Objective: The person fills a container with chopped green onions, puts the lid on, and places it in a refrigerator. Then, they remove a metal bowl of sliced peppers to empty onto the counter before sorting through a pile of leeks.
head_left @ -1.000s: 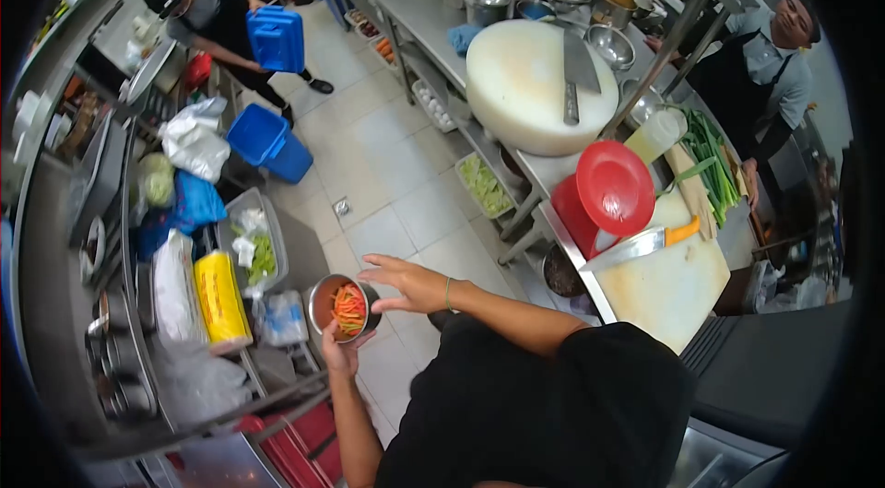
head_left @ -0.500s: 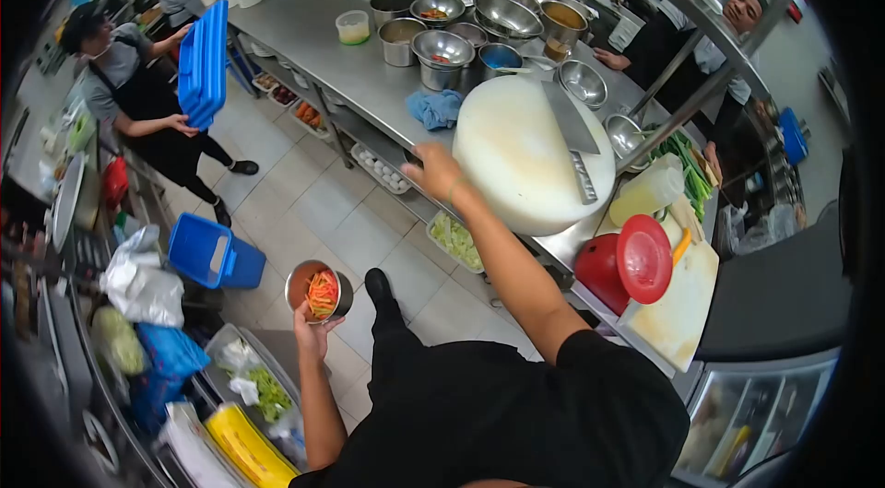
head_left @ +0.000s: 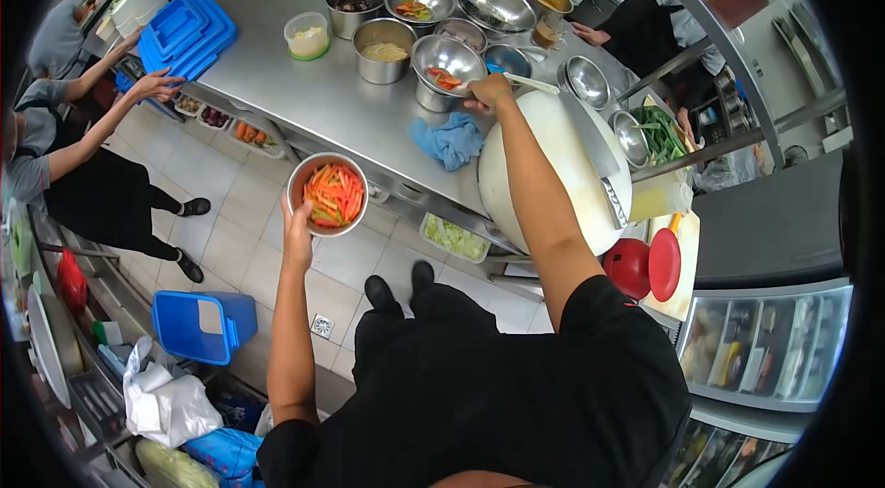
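Observation:
My left hand (head_left: 297, 232) holds a round metal container (head_left: 297, 182) of orange and green vegetable strips (head_left: 336, 196) over the floor. At the counter, my right hand (head_left: 487, 94) has its fingers closed at the right rim of a steel bowl (head_left: 449, 53). A few orange pieces lie in that bowl, which rests over a metal pot (head_left: 433, 99). Just below my right hand is a crumpled blue cloth (head_left: 449, 140). The round white chopping block (head_left: 521, 179) is partly behind my right forearm, with a cleaver (head_left: 593, 145) lying on it.
Several bowls and pots stand on the steel counter (head_left: 267, 50). At left, a co-worker (head_left: 88, 165) reaches toward blue lids (head_left: 187, 35). A blue bin (head_left: 205, 327) stands on the floor. Another person (head_left: 641, 32) is beyond the counter. A red container (head_left: 628, 267) stands at right.
My left hand has raised the container toward the counter. My right hand has moved from the counter edge to the steel bowl. The co-worker's blue lids now rest on the counter, and my view has shifted.

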Tool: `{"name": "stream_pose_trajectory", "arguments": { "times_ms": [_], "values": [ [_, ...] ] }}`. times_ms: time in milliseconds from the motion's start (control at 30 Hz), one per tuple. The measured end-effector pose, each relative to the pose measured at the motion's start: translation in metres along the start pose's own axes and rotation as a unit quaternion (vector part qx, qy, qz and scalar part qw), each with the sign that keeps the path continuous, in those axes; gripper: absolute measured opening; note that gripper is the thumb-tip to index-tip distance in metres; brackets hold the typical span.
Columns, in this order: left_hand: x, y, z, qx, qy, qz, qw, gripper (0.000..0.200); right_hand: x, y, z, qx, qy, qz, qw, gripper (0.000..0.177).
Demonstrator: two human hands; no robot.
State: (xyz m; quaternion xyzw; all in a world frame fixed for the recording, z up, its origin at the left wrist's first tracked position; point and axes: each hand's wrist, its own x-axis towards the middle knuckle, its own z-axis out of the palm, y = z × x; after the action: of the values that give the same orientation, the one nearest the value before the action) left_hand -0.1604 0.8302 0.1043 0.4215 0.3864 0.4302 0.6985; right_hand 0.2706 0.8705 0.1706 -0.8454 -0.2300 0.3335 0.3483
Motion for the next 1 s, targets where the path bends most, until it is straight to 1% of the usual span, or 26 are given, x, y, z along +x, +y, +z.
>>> {"name": "stream_pose_trajectory", "arguments": {
  "times_ms": [33, 67, 100, 133, 167, 200, 233, 267, 367, 400, 467, 500, 533, 600, 633, 667, 700, 733, 767, 800, 833, 867, 933, 967, 1000],
  "values": [
    [0.013, 0.005, 0.004, 0.007, -0.011, 0.01, 1.0, 0.051, 0.005, 0.001, 0.003, 0.011, 0.007, 0.012, 1.0, 0.033],
    [0.025, 0.007, 0.008, 0.014, -0.02, 0.021, 0.999, 0.051, 0.012, 0.002, 0.0, 0.007, 0.007, 0.015, 1.0, 0.033],
    [0.034, 0.005, 0.011, 0.014, -0.023, 0.026, 0.999, 0.049, 0.008, 0.003, -0.006, -0.14, 0.067, -0.074, 0.985, 0.032],
    [0.041, 0.004, 0.012, 0.015, -0.024, 0.018, 0.999, 0.049, -0.002, 0.001, -0.012, -0.281, 0.122, -0.159, 0.938, 0.032],
    [0.047, 0.004, 0.014, 0.003, -0.023, 0.004, 1.0, 0.05, -0.031, -0.023, -0.025, -0.261, 0.047, -0.095, 0.959, 0.038],
    [0.052, 0.005, 0.018, -0.007, -0.023, -0.01, 1.0, 0.05, -0.026, -0.013, -0.027, -0.261, 0.045, -0.085, 0.961, 0.038],
    [0.055, 0.008, 0.027, -0.019, -0.011, -0.037, 0.999, 0.05, -0.019, -0.004, -0.028, -0.249, 0.086, -0.125, 0.956, 0.041],
    [0.06, 0.006, 0.031, -0.013, -0.012, -0.043, 0.999, 0.05, -0.013, 0.004, -0.028, -0.236, 0.127, -0.164, 0.949, 0.045],
    [0.085, -0.002, 0.038, -0.02, -0.01, -0.1, 0.995, 0.049, -0.016, 0.001, -0.033, -0.223, 0.099, -0.174, 0.954, 0.046],
    [0.096, -0.002, 0.044, -0.017, -0.01, -0.099, 0.995, 0.049, -0.012, 0.0, -0.034, -0.22, 0.098, -0.174, 0.955, 0.046],
    [0.114, -0.006, 0.053, 0.001, -0.046, -0.082, 0.996, 0.049, -0.007, -0.003, -0.032, -0.265, 0.093, -0.138, 0.95, 0.046],
    [0.123, -0.005, 0.061, 0.017, -0.049, -0.059, 0.997, 0.049, -0.02, -0.014, -0.039, -0.287, 0.083, -0.133, 0.945, 0.047],
    [0.127, 0.0, 0.071, 0.02, -0.045, -0.065, 0.997, 0.049, -0.016, -0.012, -0.046, -0.315, 0.076, -0.133, 0.937, 0.045],
    [0.139, 0.01, 0.088, 0.029, -0.058, -0.099, 0.993, 0.049, -0.012, -0.004, -0.064, -0.315, 0.098, -0.186, 0.926, 0.036],
    [0.153, 0.002, 0.089, 0.029, -0.057, -0.1, 0.993, 0.049, -0.002, 0.009, -0.078, -0.323, 0.147, -0.252, 0.9, 0.032],
    [0.168, -0.012, 0.088, 0.063, -0.059, -0.073, 0.994, 0.05, 0.005, 0.022, -0.09, -0.328, 0.196, -0.313, 0.869, 0.028],
    [0.177, -0.021, 0.088, 0.098, -0.065, -0.049, 0.992, 0.05, -0.011, 0.008, -0.103, -0.193, 0.157, -0.234, 0.94, 0.025],
    [0.179, -0.01, 0.097, 0.1, -0.073, -0.054, 0.991, 0.05, -0.032, -0.007, -0.117, -0.051, 0.118, -0.148, 0.981, 0.023],
    [0.176, 0.012, 0.116, 0.13, -0.075, -0.094, 0.984, 0.05, -0.039, -0.005, -0.125, -0.051, 0.124, -0.139, 0.981, 0.023],
    [0.177, 0.022, 0.128, 0.159, -0.077, -0.136, 0.975, 0.05, -0.044, -0.002, -0.136, 0.015, 0.148, -0.144, 0.978, 0.022],
    [0.184, 0.018, 0.132, 0.174, -0.082, -0.143, 0.971, 0.049, -0.049, -0.002, -0.144, 0.081, 0.172, -0.154, 0.97, 0.02],
    [0.19, 0.014, 0.137, 0.17, -0.089, -0.144, 0.971, 0.049, -0.052, -0.001, -0.148, 0.076, 0.18, -0.153, 0.969, 0.02],
    [0.197, 0.005, 0.145, 0.194, -0.099, -0.164, 0.962, 0.051, -0.06, 0.002, -0.148, 0.169, 0.201, -0.166, 0.95, 0.017],
    [0.2, -0.005, 0.148, 0.192, -0.111, -0.147, 0.964, 0.053, -0.065, 0.002, -0.144, 0.192, 0.205, -0.156, 0.947, 0.015],
    [0.199, -0.009, 0.154, 0.194, -0.113, -0.15, 0.963, 0.053, -0.065, 0.011, -0.142, 0.193, 0.207, -0.152, 0.947, 0.015]
  ]
}}
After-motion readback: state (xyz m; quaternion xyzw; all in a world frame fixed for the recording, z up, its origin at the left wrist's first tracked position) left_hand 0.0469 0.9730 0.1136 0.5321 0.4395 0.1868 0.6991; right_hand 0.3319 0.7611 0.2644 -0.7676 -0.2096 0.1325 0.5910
